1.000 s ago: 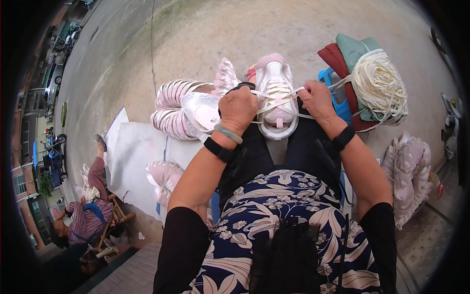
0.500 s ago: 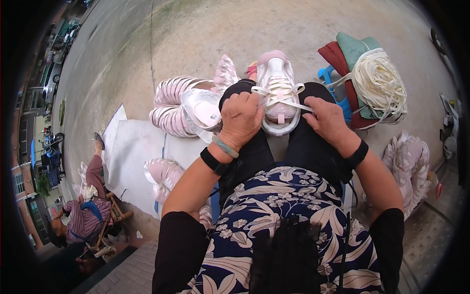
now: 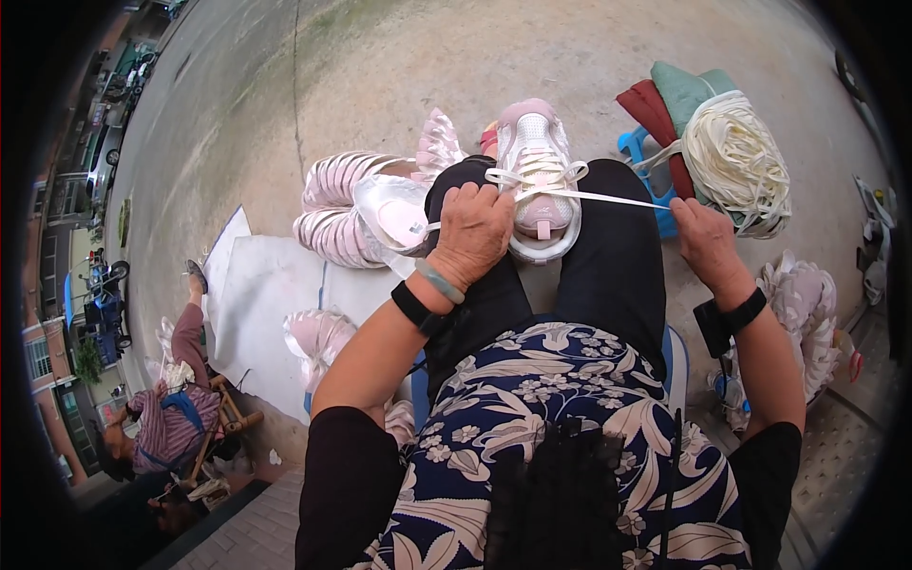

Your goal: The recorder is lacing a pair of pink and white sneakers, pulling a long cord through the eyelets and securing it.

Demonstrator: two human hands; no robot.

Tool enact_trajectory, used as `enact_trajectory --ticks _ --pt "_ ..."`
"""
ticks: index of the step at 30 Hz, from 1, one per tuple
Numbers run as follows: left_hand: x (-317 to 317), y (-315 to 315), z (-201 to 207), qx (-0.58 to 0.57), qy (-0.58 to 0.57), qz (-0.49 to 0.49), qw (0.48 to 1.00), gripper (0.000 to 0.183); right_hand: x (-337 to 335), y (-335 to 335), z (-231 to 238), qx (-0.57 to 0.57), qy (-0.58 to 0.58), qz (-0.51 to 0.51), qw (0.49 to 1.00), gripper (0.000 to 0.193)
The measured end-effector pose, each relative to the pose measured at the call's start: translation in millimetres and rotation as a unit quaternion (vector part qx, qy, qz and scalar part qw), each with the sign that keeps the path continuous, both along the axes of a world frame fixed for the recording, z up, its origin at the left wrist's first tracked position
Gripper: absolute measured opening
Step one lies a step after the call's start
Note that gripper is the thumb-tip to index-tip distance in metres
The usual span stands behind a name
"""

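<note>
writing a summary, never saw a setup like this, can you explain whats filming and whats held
No machine here: a person works bare-handed, filmed by a fisheye camera on the head, looking down. The right hand holds taut a flat cream shoelace from the pink and white sneaker between black-trousered knees. The left hand appears closed on the lace beside the shoe, its fingertips hidden. On the left lie stacked pink and white shoe pieces; on the right, a bundle of cream laces by a blue plastic stool.

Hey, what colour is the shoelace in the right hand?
The shoelace in the right hand is off-white; it shows best in the head view.
</note>
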State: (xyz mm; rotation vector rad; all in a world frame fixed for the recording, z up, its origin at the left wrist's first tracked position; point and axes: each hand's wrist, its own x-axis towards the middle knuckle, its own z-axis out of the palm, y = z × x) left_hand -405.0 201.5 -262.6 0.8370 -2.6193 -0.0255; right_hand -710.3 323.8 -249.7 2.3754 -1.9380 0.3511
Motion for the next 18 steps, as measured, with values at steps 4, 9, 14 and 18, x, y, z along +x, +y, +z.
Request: enact_trajectory --ticks 4,9,14,18 --pt "-10.2 4.3 9.2 0.033 0.022 -0.01 0.999 0.008 -28.7 22.3 -25.0 0.044 -0.029 -0.081 0.995 0.012" --pt "-35.6 21.0 -5.9 0.19 0.088 -0.017 0.978 0.007 -34.1 18.4 -22.6 -0.036 -0.073 -0.126 0.989 0.009" --pt "-64.1 22.1 -16.1 0.319 0.146 0.039 0.936 0.013 -28.4 5.4 -29.4 0.014 -0.35 -0.272 0.896 0.023" --pt "-71.2 18.6 -25.2 0.39 0.174 0.078 0.901 0.012 24.0 -11.6 -23.4 0.176 -0.766 -0.279 0.551 0.024"
